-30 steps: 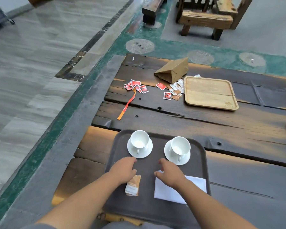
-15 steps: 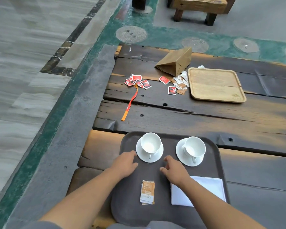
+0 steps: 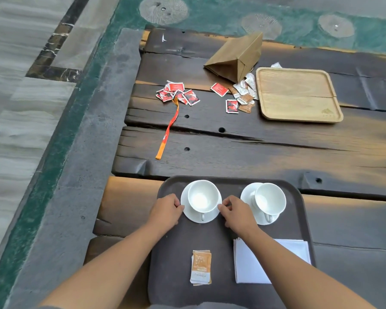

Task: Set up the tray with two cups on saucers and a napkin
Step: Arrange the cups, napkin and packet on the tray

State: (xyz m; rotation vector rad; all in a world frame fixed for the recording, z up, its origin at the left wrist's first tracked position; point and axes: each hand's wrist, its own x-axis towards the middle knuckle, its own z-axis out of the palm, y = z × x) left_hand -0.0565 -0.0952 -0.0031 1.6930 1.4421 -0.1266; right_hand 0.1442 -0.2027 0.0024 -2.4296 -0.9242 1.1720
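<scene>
A dark brown tray (image 3: 178, 246) lies at the near edge of the wooden table. On its far half stand two white cups on white saucers: the left cup (image 3: 202, 196) on its saucer (image 3: 207, 217) and the right cup (image 3: 269, 201) on its saucer (image 3: 246, 194). My left hand (image 3: 165, 211) touches the left saucer's left rim with curled fingers. My right hand (image 3: 237, 214) pinches that saucer's right rim. A white folded napkin (image 3: 250, 266) lies on the tray's near right, partly under my right forearm. A small stack of orange packets (image 3: 201, 267) lies mid-tray.
Farther back on the dark plank table (image 3: 254, 152) lie a light wooden tray (image 3: 296, 94), a tipped brown paper bag (image 3: 236, 56), scattered red sachets (image 3: 176, 93) and brown sachets (image 3: 243, 94), and an orange strap (image 3: 167, 132). The table's left edge drops to a stone floor.
Both hands have moved forward from the tray's middle to the rim of the left saucer, one on each side. The camera has tilted down and nearer.
</scene>
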